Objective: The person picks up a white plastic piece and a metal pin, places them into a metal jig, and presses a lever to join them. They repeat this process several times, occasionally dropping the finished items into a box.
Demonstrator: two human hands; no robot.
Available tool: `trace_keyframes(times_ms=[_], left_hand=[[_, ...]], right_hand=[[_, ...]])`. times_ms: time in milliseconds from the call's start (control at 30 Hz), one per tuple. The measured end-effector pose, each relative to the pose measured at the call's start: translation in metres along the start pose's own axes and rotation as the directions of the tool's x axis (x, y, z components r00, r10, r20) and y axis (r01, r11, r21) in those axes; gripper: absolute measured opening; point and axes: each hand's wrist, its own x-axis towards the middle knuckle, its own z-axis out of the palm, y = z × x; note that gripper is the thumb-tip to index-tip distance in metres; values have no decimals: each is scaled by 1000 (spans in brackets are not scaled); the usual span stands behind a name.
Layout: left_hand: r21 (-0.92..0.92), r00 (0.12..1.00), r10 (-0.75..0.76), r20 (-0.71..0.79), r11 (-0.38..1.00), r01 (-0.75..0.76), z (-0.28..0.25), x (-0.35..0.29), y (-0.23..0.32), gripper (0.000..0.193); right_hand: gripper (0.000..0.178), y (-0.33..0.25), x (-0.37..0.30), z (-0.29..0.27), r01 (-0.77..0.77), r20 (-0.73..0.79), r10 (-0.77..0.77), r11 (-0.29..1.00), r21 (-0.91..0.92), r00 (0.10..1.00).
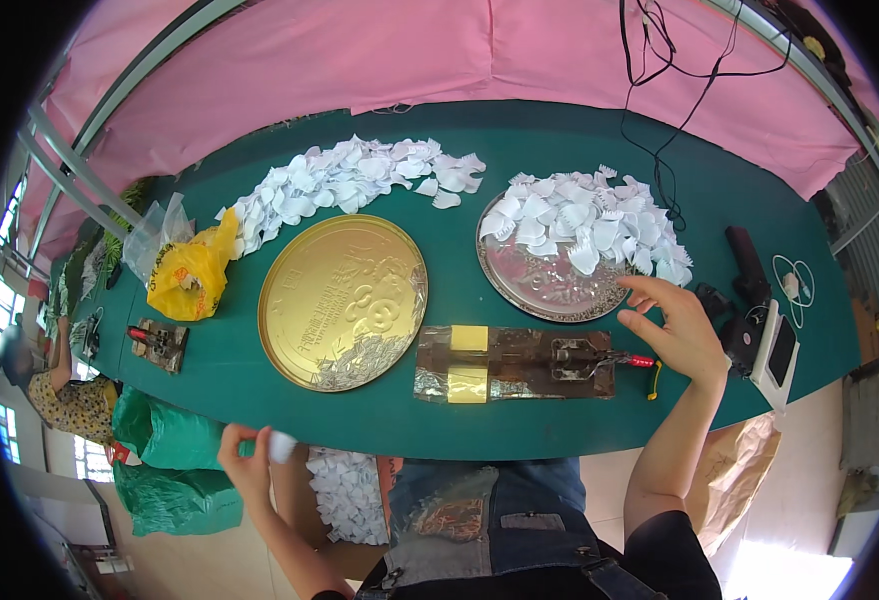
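Left hand (247, 455): out past the near table edge, fingers partly curled, thumb and fingertips closed on 1 small curved white piece (282, 446); piece blurred, exact grip hard to read.

Right hand (678, 330): half open, thumb and index finger apart, nothing visible in the grasp. Fingertips near the lower right rim of a round silver metal tray (525, 287); contact cannot be told. Heap of white fringed pieces (590, 220) covers the tray's far part and spills over its right rim.

Below the right hand: red handle (642, 361) of a metal toggle clamp (580, 360), mounted on a flat dark brown rectangular board (520, 378). Board carries 2 yellow patches (468, 385) left of the clamp.

Left of the board: round gold embossed tray (335, 290), small silvery pieces (375, 362) at its lower right. Behind it, a long pile of white pieces (330, 180) on the dark green tabletop (520, 435).

Under the near edge, beside the left hand: brown cardboard box (298, 500) containing more white pieces (345, 495).
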Motion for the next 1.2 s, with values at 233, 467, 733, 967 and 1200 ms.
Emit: trace_keyframes(times_ms=[233,467,733,967,1200], left_hand=[[548,996,91,16,832,-85,6,17,14,26],[-225,841,449,301,891,-395,172,154,156,22],[192,773,507,381,774,-603,348,227,175,39],[139,650,625,431,666,-733,389,239,202,24],[-512,684,492,539,836,-198,324,195,222,18]], right_hand=[[39,48,13,20,-161,116,161,987,-9,980],[32,98,61,65,-234,-41,231,936,-265,972],[28,101,75,100,-283,-104,267,936,-208,958],[22,105,69,93,-228,-208,271,950,212,940],[22,113,66,94,-153,-303,288,903,401,908]])
